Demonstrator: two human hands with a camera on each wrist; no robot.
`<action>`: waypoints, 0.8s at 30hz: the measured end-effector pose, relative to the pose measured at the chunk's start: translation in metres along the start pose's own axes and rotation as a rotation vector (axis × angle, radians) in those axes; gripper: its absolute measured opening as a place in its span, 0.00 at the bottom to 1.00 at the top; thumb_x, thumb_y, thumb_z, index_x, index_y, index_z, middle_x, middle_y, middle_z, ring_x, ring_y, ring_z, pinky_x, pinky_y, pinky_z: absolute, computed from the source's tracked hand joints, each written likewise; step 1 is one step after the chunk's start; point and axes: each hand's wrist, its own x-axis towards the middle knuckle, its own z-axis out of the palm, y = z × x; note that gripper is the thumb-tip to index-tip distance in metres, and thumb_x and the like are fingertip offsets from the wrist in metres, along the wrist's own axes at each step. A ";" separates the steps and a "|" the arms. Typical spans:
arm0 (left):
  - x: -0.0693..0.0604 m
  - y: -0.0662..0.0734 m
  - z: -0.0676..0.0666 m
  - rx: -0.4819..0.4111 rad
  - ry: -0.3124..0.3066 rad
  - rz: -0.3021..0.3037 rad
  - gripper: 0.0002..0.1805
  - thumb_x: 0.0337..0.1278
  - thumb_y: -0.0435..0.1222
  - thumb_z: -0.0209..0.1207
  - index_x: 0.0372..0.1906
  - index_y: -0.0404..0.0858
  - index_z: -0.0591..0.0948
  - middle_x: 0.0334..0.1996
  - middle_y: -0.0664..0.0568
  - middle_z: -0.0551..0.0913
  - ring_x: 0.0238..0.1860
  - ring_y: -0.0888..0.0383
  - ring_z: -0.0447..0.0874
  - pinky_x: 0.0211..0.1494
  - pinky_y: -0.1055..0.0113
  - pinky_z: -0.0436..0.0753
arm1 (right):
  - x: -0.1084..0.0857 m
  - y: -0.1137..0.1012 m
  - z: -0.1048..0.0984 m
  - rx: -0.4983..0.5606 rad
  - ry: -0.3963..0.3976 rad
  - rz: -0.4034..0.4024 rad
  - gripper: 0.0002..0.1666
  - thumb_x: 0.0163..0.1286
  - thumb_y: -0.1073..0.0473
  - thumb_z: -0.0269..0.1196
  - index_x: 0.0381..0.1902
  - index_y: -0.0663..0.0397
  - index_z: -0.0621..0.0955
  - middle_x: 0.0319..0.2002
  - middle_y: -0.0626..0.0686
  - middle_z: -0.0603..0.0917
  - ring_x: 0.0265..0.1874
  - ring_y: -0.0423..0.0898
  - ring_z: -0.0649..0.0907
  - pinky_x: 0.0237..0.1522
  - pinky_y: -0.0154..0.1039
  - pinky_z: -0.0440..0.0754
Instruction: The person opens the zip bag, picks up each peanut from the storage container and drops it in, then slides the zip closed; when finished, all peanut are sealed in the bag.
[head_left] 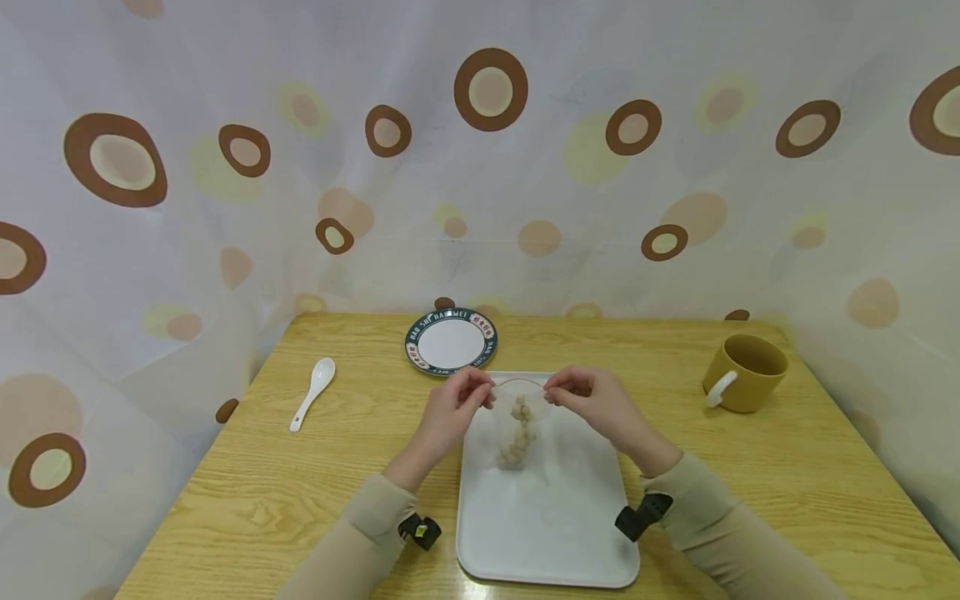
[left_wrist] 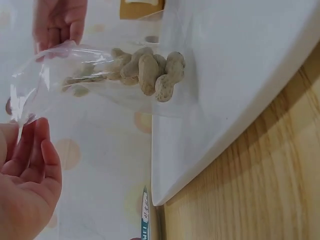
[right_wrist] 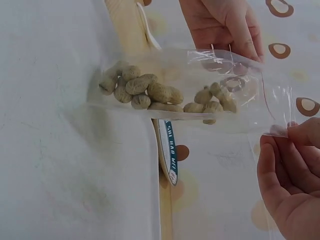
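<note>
A clear plastic zip bag [right_wrist: 245, 110] with several unshelled peanuts [right_wrist: 145, 89] inside hangs upright between the two hands. Its red-lined top edge bows upward in the head view. With thumb and fingertips, the left hand [head_left: 450, 410] pinches one top corner, and the right hand [head_left: 602, 408] pinches the opposite one. Beneath the bag lies a white rectangular tray [head_left: 555, 533]. The peanuts [left_wrist: 148, 72] gather mostly toward the bag's bottom, close to the tray surface; whether the bottom touches it I cannot tell.
Behind the tray is a round plate [head_left: 450, 343] with a dark patterned rim. A white spoon [head_left: 313, 392] lies at the left on the wooden table [head_left: 247, 500]. At the right stands a mustard-coloured mug [head_left: 744, 375] with a white handle. A dotted curtain [head_left: 420, 192] surrounds the table.
</note>
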 end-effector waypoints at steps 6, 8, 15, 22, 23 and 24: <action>0.001 0.003 -0.005 -0.024 0.012 -0.012 0.05 0.70 0.32 0.54 0.43 0.35 0.80 0.33 0.45 0.84 0.36 0.58 0.82 0.42 0.70 0.82 | -0.002 -0.003 -0.003 -0.008 0.068 -0.040 0.10 0.70 0.63 0.62 0.46 0.61 0.85 0.42 0.58 0.87 0.40 0.46 0.87 0.44 0.34 0.83; 0.001 0.005 -0.006 -0.031 0.003 -0.007 0.05 0.70 0.32 0.55 0.43 0.35 0.80 0.33 0.45 0.83 0.36 0.58 0.82 0.42 0.72 0.82 | -0.003 -0.004 -0.003 -0.010 0.082 -0.043 0.10 0.70 0.63 0.62 0.46 0.61 0.85 0.42 0.58 0.88 0.40 0.47 0.87 0.43 0.31 0.82; 0.002 0.005 -0.007 0.007 -0.016 0.008 0.07 0.68 0.30 0.57 0.46 0.37 0.81 0.34 0.46 0.85 0.36 0.55 0.84 0.41 0.74 0.81 | -0.003 -0.004 -0.003 -0.004 0.100 -0.041 0.12 0.72 0.63 0.61 0.49 0.62 0.83 0.42 0.58 0.87 0.42 0.54 0.86 0.45 0.34 0.83; 0.003 0.000 -0.007 0.091 -0.092 -0.053 0.10 0.66 0.35 0.61 0.48 0.37 0.85 0.34 0.49 0.87 0.37 0.46 0.85 0.37 0.74 0.80 | -0.002 -0.001 -0.003 0.007 0.089 -0.012 0.13 0.72 0.64 0.60 0.52 0.62 0.82 0.41 0.59 0.87 0.37 0.40 0.85 0.43 0.29 0.81; 0.003 0.001 -0.007 0.099 -0.100 -0.069 0.10 0.65 0.36 0.61 0.47 0.37 0.85 0.35 0.49 0.87 0.37 0.48 0.85 0.37 0.74 0.80 | -0.002 0.000 -0.003 0.007 0.088 -0.010 0.13 0.72 0.64 0.60 0.52 0.62 0.82 0.41 0.59 0.87 0.37 0.40 0.85 0.43 0.29 0.81; 0.003 0.001 -0.007 0.107 -0.105 -0.080 0.09 0.65 0.37 0.61 0.45 0.38 0.86 0.34 0.49 0.87 0.37 0.49 0.85 0.38 0.74 0.80 | -0.001 0.000 -0.003 0.008 0.086 -0.007 0.13 0.72 0.64 0.60 0.52 0.62 0.82 0.41 0.59 0.86 0.37 0.41 0.85 0.43 0.29 0.81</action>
